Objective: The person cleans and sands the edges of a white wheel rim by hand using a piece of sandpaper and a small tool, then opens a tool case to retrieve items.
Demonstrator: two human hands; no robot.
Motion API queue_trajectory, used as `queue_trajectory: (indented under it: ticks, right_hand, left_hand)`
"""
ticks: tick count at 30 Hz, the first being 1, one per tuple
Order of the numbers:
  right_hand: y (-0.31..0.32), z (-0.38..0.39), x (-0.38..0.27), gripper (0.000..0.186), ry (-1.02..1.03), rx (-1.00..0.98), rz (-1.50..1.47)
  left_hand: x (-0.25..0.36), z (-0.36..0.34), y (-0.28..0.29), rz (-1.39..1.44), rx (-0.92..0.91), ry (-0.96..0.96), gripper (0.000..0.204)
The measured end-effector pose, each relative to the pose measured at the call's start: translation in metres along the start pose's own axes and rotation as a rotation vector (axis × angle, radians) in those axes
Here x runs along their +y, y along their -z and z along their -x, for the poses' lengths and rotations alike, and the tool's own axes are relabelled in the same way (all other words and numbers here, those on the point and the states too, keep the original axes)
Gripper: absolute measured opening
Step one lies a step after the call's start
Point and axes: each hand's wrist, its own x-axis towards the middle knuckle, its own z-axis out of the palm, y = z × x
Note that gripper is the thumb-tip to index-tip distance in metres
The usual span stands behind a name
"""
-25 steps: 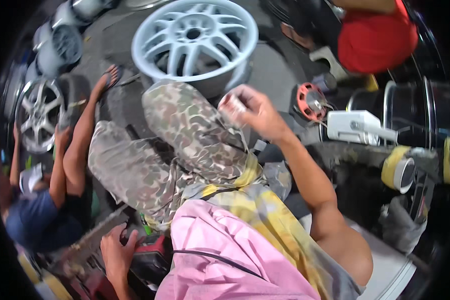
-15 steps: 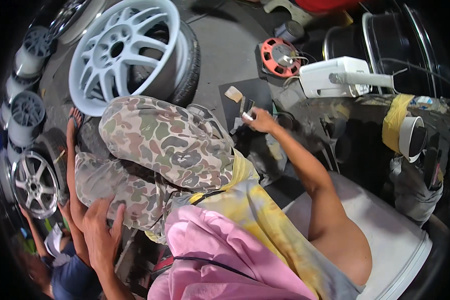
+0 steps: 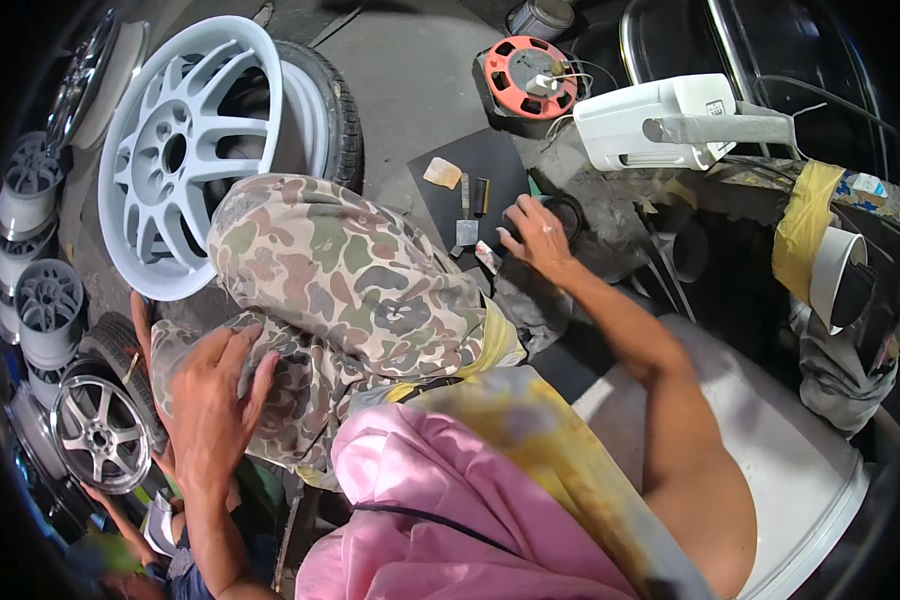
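The right hand [image 3: 536,232] reaches forward with fingers loosely spread, resting on a round black container [image 3: 566,212] just beside the dark rectangular floor mat [image 3: 490,165]; nothing is gripped. The left hand [image 3: 210,385] lies flat, fingers open, on the camouflage-patterned trouser knee [image 3: 340,290]. A white-painted alloy wheel [image 3: 185,150] stands to the left.

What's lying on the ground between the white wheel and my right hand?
In the head view, between the white wheel and the right hand sit a dark mat with a tan block and a small scraper, plus your camouflage knee.
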Motion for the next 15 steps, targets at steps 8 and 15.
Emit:
queue_trajectory:
  ticks: [8,15]
  right_hand:
    - [0.026,0.035,0.047,0.105,-0.392,-0.256,0.166]
    - [0.018,0.034,0.047,0.106,-0.528,-0.201,0.068]
  left_hand:
    - [-0.013,-0.003,-0.018,0.044,-0.021,-0.013,0.027]
    - [-0.024,0.006,-0.022,0.13,0.053,-0.033,0.025]
